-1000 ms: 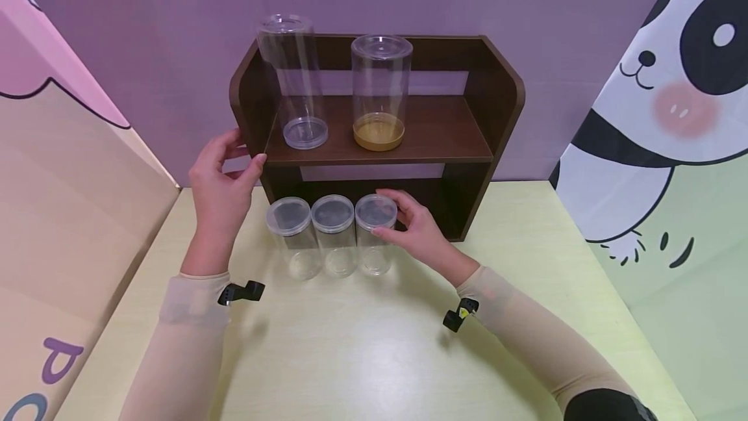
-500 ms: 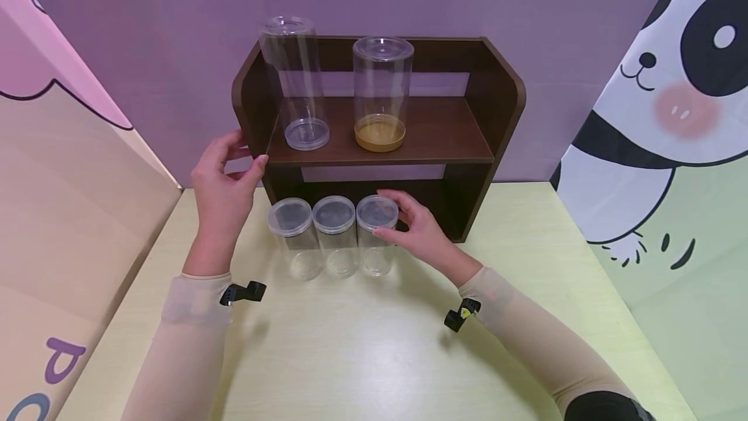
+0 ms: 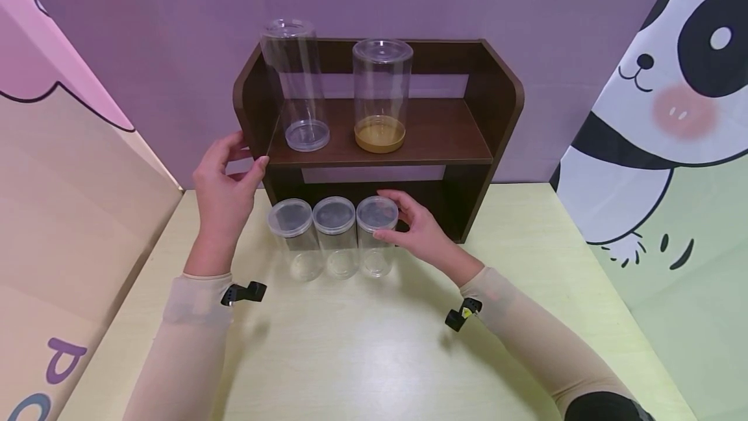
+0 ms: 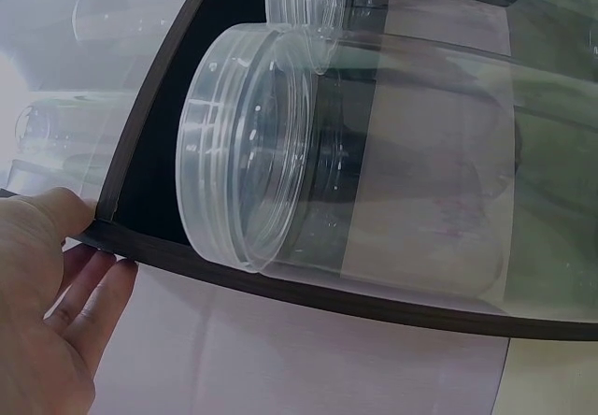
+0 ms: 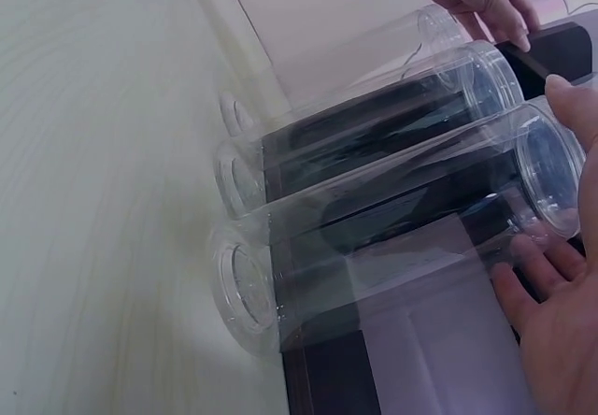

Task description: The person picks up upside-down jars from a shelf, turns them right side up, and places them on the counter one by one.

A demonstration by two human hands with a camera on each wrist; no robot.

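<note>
With thumb in front and fingers behind, my left hand (image 3: 223,197) grips the left side panel of a dark brown two-tier shelf (image 3: 438,128). The left wrist view shows the thumb and fingertips around the panel's edge (image 4: 118,233). Three clear lidded jars stand in a row on the table before the shelf: a left jar (image 3: 290,217), a middle jar (image 3: 334,216) and a right jar (image 3: 376,213). My right hand (image 3: 425,234) holds the right jar near its lid, thumb in front, fingers behind. In the right wrist view this jar's base (image 5: 248,289) rests on the table.
On the upper shelf stand a clear jar (image 3: 304,83) at left and a clear jar with a tan base (image 3: 381,93) beside it. Purple cloth (image 3: 146,31) hangs behind, with printed panels at both sides. The pale table (image 3: 350,356) extends in front.
Both hands keep their places on the shelf and the right jar. The whole head view has shifted very slightly; no object has visibly moved.
</note>
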